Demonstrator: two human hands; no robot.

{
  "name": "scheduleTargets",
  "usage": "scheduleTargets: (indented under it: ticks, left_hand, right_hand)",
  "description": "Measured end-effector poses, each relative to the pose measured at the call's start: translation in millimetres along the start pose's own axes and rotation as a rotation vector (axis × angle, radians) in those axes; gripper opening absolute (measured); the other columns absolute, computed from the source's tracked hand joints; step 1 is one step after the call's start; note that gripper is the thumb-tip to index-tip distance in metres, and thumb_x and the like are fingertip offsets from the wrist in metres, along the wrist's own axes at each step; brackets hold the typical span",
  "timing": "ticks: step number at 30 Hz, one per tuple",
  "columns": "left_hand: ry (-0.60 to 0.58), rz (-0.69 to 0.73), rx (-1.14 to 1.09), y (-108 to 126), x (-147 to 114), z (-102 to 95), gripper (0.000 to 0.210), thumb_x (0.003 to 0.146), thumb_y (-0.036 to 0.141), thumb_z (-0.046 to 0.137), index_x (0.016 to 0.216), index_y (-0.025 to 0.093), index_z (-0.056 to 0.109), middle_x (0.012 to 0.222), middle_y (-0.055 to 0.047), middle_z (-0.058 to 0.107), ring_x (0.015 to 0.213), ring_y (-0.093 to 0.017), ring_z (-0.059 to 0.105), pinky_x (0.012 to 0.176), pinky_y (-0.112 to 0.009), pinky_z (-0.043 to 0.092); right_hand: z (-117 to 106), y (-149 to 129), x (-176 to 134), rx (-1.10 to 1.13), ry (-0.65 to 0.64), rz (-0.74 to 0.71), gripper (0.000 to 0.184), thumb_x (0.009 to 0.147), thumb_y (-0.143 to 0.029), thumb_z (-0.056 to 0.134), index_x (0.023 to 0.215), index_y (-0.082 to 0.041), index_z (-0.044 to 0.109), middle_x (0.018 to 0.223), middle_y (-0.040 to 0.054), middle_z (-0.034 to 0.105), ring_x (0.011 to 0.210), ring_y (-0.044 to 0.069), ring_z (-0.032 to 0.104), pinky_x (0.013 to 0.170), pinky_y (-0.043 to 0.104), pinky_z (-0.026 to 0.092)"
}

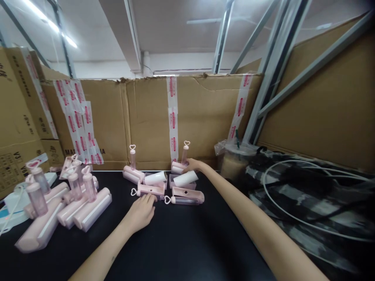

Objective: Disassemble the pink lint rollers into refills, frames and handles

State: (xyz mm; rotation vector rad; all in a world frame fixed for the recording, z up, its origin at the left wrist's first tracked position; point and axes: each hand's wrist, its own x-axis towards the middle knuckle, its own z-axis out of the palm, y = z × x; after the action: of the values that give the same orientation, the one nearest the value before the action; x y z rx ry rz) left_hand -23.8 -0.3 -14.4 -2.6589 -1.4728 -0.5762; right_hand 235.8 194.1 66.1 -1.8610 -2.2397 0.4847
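My left hand (142, 210) is closed, its curled fingers at the front edge of an opened pink lint roller case (152, 190); the fingertips are partly hidden. Farther back, my right hand (193, 165) has its fingers closed around the base of a pink lint roller (178, 168) with its clear handle (185, 154) upright, topped by a heart-shaped loop. Between the hands lie two white sticky paper rolls, one on the left (155, 178) and one on the right (185, 178). A second opened pink case (188, 194) lies with its clear handle (184, 201) along its front.
Another upright lint roller (133, 174) stands behind the left roll. Several more lint rollers (92, 208) stand at the left. A lidded drink cup (234, 162) and a white cable (265, 183) over dark patterned fabric are at the right. Cardboard walls (149, 117) enclose the black table (175, 249).
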Motion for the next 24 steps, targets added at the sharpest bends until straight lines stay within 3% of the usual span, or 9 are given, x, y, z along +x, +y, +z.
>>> scheduleTargets:
  ticks: [5, 9, 14, 18, 21, 24]
  left_hand:
    - [-0.006, 0.015, 0.002, 2.5, -1.2, -1.7, 0.019, 0.085, 0.014, 0.037, 0.100, 0.017, 0.048, 0.097, -0.008, 0.058, 0.093, -0.023, 0.055, 0.082, -0.037, 0.044]
    - [-0.004, 0.026, -0.011, 3.8, -1.9, 0.9, 0.017, 0.085, 0.016, 0.037, 0.094, 0.018, 0.051, 0.093, -0.007, 0.058, 0.088, -0.023, 0.055, 0.080, -0.037, 0.044]
    - [0.034, 0.007, -0.096, 2.7, -2.4, -4.1, 0.015, 0.085, 0.018, 0.041, 0.095, 0.019, 0.051, 0.093, -0.006, 0.060, 0.090, -0.021, 0.057, 0.080, -0.035, 0.046]
    - [0.174, -0.072, -0.267, -1.8, -2.6, -27.2, 0.025, 0.088, 0.032, 0.043, 0.109, 0.020, 0.045, 0.107, -0.009, 0.058, 0.101, -0.021, 0.055, 0.088, -0.037, 0.044]
    - [0.393, -0.172, -0.612, -6.1, -2.3, -42.7, 0.034, 0.088, 0.037, 0.045, 0.117, 0.020, 0.041, 0.112, -0.009, 0.054, 0.107, -0.021, 0.053, 0.095, -0.039, 0.041]
    - [0.487, -0.220, -0.853, -5.6, -1.2, -44.8, 0.044, 0.083, 0.042, 0.051, 0.119, 0.020, 0.040, 0.113, -0.009, 0.052, 0.108, -0.020, 0.053, 0.095, -0.036, 0.041]
  right_hand:
    - [0.3, -0.4, 0.0, -0.005, -0.048, 0.042, 0.031, 0.089, -0.030, 0.054, 0.116, -0.015, 0.052, 0.114, 0.0079, 0.056, 0.095, 0.020, 0.059, 0.079, 0.040, 0.051]
    - [-4.8, -4.4, -5.8, -0.014, -0.008, 0.017, 0.030, 0.089, -0.030, 0.054, 0.115, -0.015, 0.053, 0.113, 0.0077, 0.057, 0.094, 0.020, 0.059, 0.078, 0.039, 0.051]
    - [-43.5, -15.6, -25.8, -0.064, 0.196, -0.078, 0.030, 0.087, -0.032, 0.056, 0.111, -0.014, 0.055, 0.109, 0.0072, 0.059, 0.093, 0.020, 0.059, 0.079, 0.039, 0.050]
    - [-72.2, -32.1, -67.8, -0.075, 0.382, -0.218, 0.049, 0.072, -0.040, 0.068, 0.112, -0.014, 0.054, 0.101, 0.0103, 0.063, 0.093, 0.028, 0.058, 0.077, 0.036, 0.045]
    - [-61.7, -47.8, -115.2, -0.043, 0.329, -0.406, 0.042, 0.070, -0.043, 0.068, 0.104, -0.020, 0.059, 0.098, 0.0029, 0.065, 0.088, 0.021, 0.060, 0.075, 0.027, 0.044]
    - [-26.0, -62.9, -160.5, 0.068, 0.223, -0.702, 0.039, 0.073, -0.045, 0.065, 0.102, -0.020, 0.059, 0.098, 0.0021, 0.065, 0.087, 0.019, 0.060, 0.074, 0.026, 0.045]
